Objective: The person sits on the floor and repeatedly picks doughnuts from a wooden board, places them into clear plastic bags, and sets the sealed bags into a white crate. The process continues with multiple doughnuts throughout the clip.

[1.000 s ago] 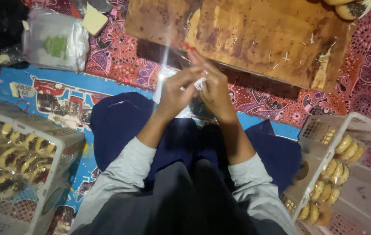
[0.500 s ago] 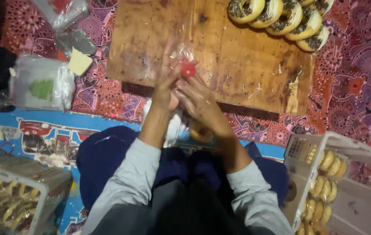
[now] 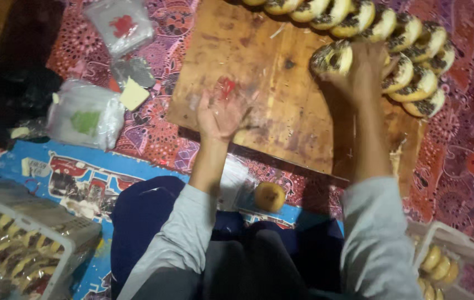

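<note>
A: Well, the right hand (image 3: 366, 65) is up at the upper right of the frame, its grip closed around one sprinkled bun (image 3: 332, 56) at the near end of the row of buns (image 3: 409, 61) on the wooden board (image 3: 259, 94).

B: And the left hand (image 3: 220, 114)?

A: Mid-frame over the board, holding a thin clear plastic bag (image 3: 227, 91) with a red mark on it. To my eye its fingers pinch the film, but the blur makes that a judgement, not a certainty.

B: So how would you do this well?

A: Lift the bun by its sides so the dark topping isn't rubbed off, and take only that one, since it touches its neighbours. The left hand should keep the bag's mouth spread and steady, close to the board.

B: What can't you make out?

A: Quite a bit. The bag is nearly see-through and smeared by motion, so I cannot tell whether its mouth is open. The right fingertips are hidden behind the bun. The top of the row is cut off by the upper edge. The white crates at lower left (image 3: 23, 250) and lower right (image 3: 453, 261) are cropped, their contents dim. A single round bun (image 3: 269, 195) lies in wrapping just below the board's near edge.
</note>
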